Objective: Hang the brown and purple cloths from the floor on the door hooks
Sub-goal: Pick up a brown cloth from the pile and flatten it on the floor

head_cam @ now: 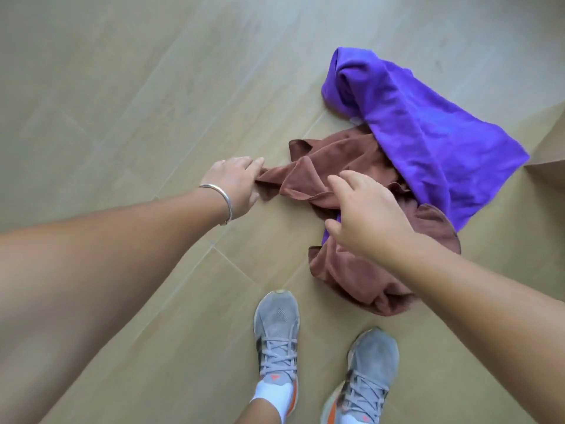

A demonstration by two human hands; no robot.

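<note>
The soft, floppy brown cloth (345, 179) lies crumpled on the floor (122, 87), partly under the purple cloth (412, 123), with the left hand (237, 182) pinching one corner while the right hand (367, 212) hovers above with fingers spread, probably to grab another edge.

Left hand (237, 182) pinches brown cloth (339, 270) corner; purple cloth (428, 130) overlaps it.

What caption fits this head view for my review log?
Left hand pinches a corner of the brown cloth on the floor; right hand reaches over it, purple cloth draped across.
</note>
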